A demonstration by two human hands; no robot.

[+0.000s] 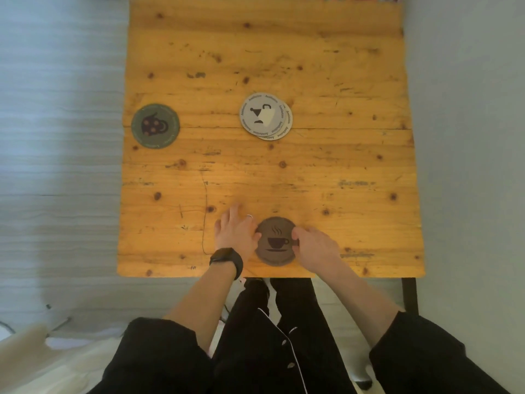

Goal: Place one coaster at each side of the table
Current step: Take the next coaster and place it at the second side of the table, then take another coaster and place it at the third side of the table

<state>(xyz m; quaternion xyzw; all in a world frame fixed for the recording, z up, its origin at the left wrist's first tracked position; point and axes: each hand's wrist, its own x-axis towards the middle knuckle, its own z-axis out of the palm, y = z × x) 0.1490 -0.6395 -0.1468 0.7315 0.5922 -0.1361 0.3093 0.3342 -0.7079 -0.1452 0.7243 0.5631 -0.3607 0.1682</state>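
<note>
A brown coaster (275, 240) with a steaming-cup print lies flat near the table's near edge. My right hand (314, 245) pinches its right rim with thumb and fingers. My left hand (235, 232), with a ring and a black watch at the wrist, rests fingers spread on the wood, touching the coaster's left rim. A green coaster (155, 126) sits at the left edge. A small stack of light grey coasters (265, 115) lies near the middle.
The square wooden table (341, 81) stands on a grey floor. Its far and right sides hold no coaster. A black table leg (409, 294) shows at the near right. Pale fabric (34, 354) lies at the lower left.
</note>
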